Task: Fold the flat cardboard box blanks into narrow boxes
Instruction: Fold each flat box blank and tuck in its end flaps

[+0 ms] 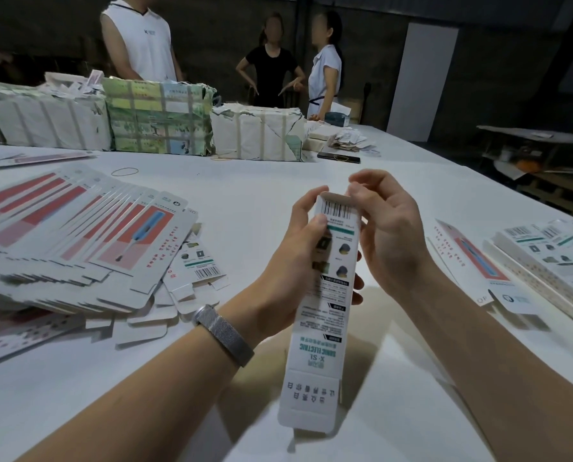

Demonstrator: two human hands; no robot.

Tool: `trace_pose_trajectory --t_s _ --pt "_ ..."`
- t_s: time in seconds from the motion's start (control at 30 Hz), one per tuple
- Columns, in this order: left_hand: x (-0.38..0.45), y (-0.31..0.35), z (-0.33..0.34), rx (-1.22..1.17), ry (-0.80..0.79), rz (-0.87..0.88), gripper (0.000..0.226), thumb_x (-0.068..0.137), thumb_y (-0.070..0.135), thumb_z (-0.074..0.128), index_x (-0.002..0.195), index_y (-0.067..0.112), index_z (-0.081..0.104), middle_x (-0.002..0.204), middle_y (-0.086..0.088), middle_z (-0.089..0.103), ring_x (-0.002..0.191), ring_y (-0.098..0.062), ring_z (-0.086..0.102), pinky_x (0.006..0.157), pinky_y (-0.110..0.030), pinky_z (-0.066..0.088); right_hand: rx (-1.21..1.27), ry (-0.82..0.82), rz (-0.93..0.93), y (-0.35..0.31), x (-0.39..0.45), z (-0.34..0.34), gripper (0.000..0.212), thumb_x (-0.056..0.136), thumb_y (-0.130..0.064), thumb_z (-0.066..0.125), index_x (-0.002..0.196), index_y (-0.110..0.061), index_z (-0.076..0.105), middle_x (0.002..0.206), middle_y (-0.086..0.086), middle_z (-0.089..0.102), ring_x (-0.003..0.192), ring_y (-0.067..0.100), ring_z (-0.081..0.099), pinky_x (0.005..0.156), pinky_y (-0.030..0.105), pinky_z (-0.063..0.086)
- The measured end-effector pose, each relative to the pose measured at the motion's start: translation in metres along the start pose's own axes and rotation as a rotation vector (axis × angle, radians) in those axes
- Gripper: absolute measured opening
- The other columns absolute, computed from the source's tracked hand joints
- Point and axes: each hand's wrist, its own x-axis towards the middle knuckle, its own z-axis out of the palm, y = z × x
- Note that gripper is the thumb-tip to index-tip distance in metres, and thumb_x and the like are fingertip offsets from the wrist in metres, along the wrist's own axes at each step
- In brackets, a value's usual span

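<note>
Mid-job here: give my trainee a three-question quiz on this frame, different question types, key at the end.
1. True or false: the left hand grips the narrow box around its upper part.
2. The fanned stack of flat blanks lies on which side of the table? A) left B) right
3. Fill in: the right hand works the box's far ____ flap.

Key: 1 true; 2 A; 3 end

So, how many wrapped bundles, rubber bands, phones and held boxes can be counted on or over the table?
Wrapped bundles: 3
Loose rubber bands on the table: 2
Dark phone: 1
Box held by left hand and right hand: 1
Total: 7
</note>
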Motion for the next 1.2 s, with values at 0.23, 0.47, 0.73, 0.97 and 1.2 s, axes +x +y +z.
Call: trace_pose_trajectory --t_s 0.23,0.47,0.73,0.97,1.2 --pt "0.002 -0.001 -0.002 0.047 0.007 0.034 0.034 0.109 0.038 0.031 0.137 0.059 0.030 0.088 -0.010 0.068 0.068 -0.032 0.070 0.057 -0.038 0.058 -0.058 -0.059 0.060 -0.002 -0.003 0.001 0.023 0.086 -0.012 0.062 0.108 -0.019 0.065 0.089 0.005 0.064 0.079 0.026 0.068 0.077 0.067 0.048" --pt "0.002 -0.002 -0.001 0.077 -0.009 0.055 0.038 0.109 0.039 0.032 0.136 0.066 0.028 0.091 -0.012 0.066 0.068 -0.029 0.071 0.058 -0.036 0.058 -0.102 0.051 0.003 -0.002 -0.005 0.001 0.009 0.093 -0.006 0.063 0.087 -0.010 0.069 0.074 -0.001 0.069 0.070 0.024 0.068 0.072 0.071 0.048" --pt "0.001 0.000 0.001 0.117 -0.030 0.090 0.051 0.096 0.048 0.039 0.139 0.070 0.023 0.088 -0.001 0.066 0.070 -0.028 0.071 0.058 -0.036 0.058 -0.066 0.038 0.059 -0.006 -0.001 -0.002 0.014 0.095 -0.010 0.059 0.085 -0.007 0.068 0.068 -0.002 0.067 0.068 0.022 0.068 0.059 0.034 0.057" --pt "0.000 -0.001 -0.002 0.145 -0.039 0.103 0.046 0.097 0.045 0.038 0.138 0.064 0.027 0.087 0.000 0.068 0.069 -0.028 0.071 0.059 -0.036 0.058 0.002 -0.011 0.156 -0.011 0.003 -0.005 0.013 0.094 -0.008 0.058 0.084 -0.002 0.064 0.068 0.003 0.066 0.070 0.017 0.067 0.064 0.026 0.056" --pt "0.001 0.000 -0.003 0.111 0.001 0.100 0.035 0.100 0.044 0.037 0.130 0.061 0.036 0.088 -0.009 0.066 0.068 -0.031 0.071 0.058 -0.037 0.058 0.000 -0.076 0.142 -0.011 0.001 -0.005 0.026 0.094 -0.026 0.058 0.082 -0.004 0.067 0.072 0.004 0.064 0.077 0.019 0.067 0.073 0.032 0.056"
